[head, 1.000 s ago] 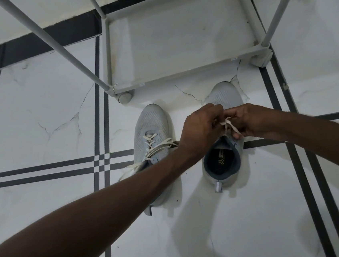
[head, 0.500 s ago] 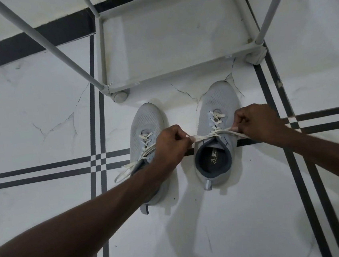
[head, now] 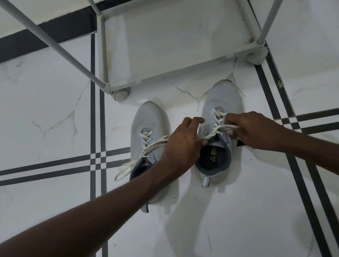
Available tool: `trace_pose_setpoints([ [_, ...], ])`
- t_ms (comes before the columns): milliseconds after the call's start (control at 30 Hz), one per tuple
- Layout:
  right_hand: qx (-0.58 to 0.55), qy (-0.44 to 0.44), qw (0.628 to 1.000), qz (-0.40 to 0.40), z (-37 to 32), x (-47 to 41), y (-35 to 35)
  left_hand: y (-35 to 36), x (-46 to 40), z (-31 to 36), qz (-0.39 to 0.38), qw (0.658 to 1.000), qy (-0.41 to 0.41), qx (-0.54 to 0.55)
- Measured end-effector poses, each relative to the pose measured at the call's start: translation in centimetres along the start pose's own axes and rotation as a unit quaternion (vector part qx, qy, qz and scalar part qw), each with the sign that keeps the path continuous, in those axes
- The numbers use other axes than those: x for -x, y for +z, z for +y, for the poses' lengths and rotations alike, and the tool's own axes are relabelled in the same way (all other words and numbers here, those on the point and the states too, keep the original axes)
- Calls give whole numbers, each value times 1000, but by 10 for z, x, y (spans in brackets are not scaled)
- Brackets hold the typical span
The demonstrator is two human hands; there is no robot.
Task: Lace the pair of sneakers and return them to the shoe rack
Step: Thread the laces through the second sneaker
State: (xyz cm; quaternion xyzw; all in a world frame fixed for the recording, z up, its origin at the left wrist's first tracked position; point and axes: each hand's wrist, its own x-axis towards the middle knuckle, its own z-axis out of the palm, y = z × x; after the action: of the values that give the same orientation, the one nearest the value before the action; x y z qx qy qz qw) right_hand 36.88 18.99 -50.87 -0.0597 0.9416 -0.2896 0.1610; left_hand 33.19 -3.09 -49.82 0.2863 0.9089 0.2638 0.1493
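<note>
Your right hand (head: 254, 131) has its grip closed on one end of the cream lace (head: 216, 128) of the right sneaker (head: 218, 102), thumb and fingers pinched on the strand at the shoe's outer side, just above the collar. Your left hand (head: 182, 146) sits at the shoe's inner side with the other end of the same lace running under its curled fingers; the index finger is lifted and stretched toward the tongue, and you cannot tell from this angle how firmly that grip has the strand. The lace is drawn across the top eyelets between your two hands, and the rows below it are crossed and threaded.

The right sneaker stands upright on the floor (head: 38, 121), toe toward the rack, its dark opening facing you. Just beside it, to the left, the left sneaker (head: 148, 122) stands parallel, its heel partly hidden under your left forearm. Its lace (head: 138, 158) is threaded through the lower eyelets only, and the loose ends trail off the shoe's outer side onto the floor.

Both shoes sit on white marble-look tile with dark stripes and some cracks. The grey shoe rack (head: 179, 73) stands just beyond the toes, its bottom shelf bare in the part you can see, with slim poles rising toward you and a round foot at the near left corner.
</note>
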Motion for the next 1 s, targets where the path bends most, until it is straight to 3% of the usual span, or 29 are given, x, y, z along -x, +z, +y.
trace_pose_setpoints([
  [167, -44, 44, 998, 7, 11, -9, -6, 2, 6, -4, 30, 961, -231, 146],
  [267, -41, 50, 998, 20, 13, -10, -8, -2, 1, -1, -8, 938, -291, 190],
  [367, -17, 27, 999, 27, 16, -11, -8, -5, -1, 3, -20, 965, -236, 110],
  [433, 32, -13, 999, 16, 17, -11, -6, -5, -3, 4, -25, 985, -163, -53],
  [500, 97, -65, 993, 5, 18, -10, -5, -2, -2, 0, -31, 973, -82, -215],
  [567, 152, -95, 984, -20, 19, -9, -6, 0, 4, -3, -34, 957, 1, -290],
  [633, 201, -97, 974, -46, 22, -8, -10, -1, 10, -10, -37, 953, 75, -290],
  [700, 234, -116, 965, -23, 26, -9, -11, -6, 9, -20, -55, 957, 118, -261],
  [1000, 291, -179, 939, 32, 34, -10, -9, -12, 14, -39, -55, 954, 179, -233],
])
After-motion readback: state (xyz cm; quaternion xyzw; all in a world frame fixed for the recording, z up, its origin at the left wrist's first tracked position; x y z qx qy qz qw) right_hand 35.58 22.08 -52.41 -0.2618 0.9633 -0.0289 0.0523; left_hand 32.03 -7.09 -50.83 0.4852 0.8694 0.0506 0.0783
